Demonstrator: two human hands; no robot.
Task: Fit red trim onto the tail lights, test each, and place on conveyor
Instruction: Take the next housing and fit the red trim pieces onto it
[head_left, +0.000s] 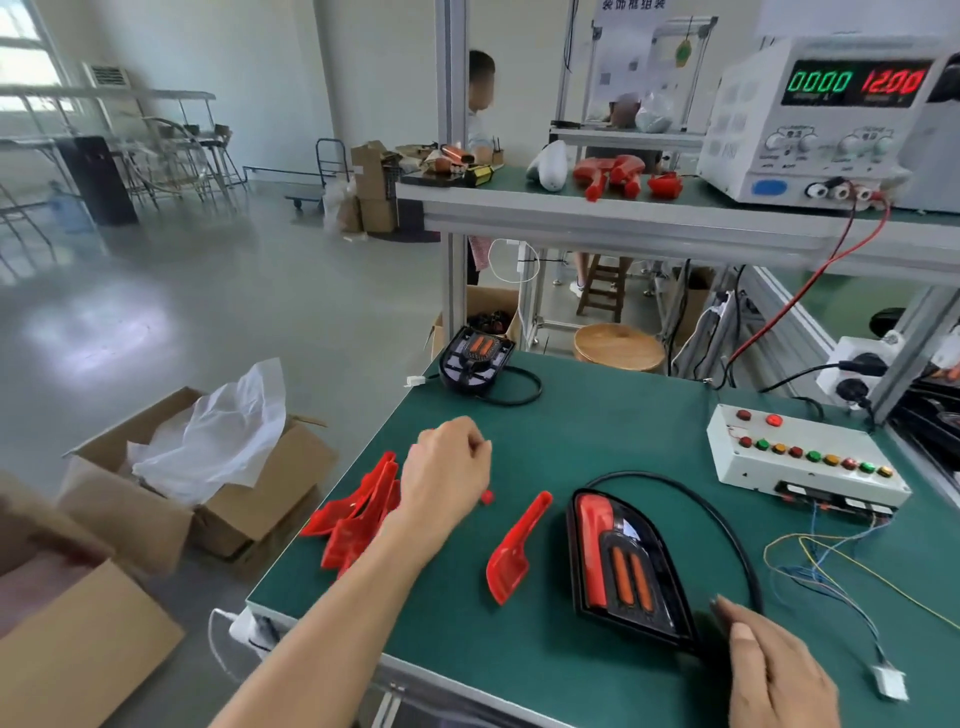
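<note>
A black tail light (631, 566) with a red strip and two orange bars lies on the green mat (597, 431), its black cable looping behind it. My right hand (769, 670) rests at its near corner with fingers fairly straight. One loose red trim piece (517, 551) lies left of the light. My left hand (447, 467) hovers curled over a pile of red trim pieces (358, 514); a red tip peeks from under it, so it seems to grip a trim piece. A second tail light (475, 358) sits at the far edge.
A white test box with coloured buttons (800, 457) and loose wires stands at the right. A power supply (831, 119) and more red parts (613, 174) sit on the upper shelf. Open cardboard boxes (208, 467) stand on the floor to the left.
</note>
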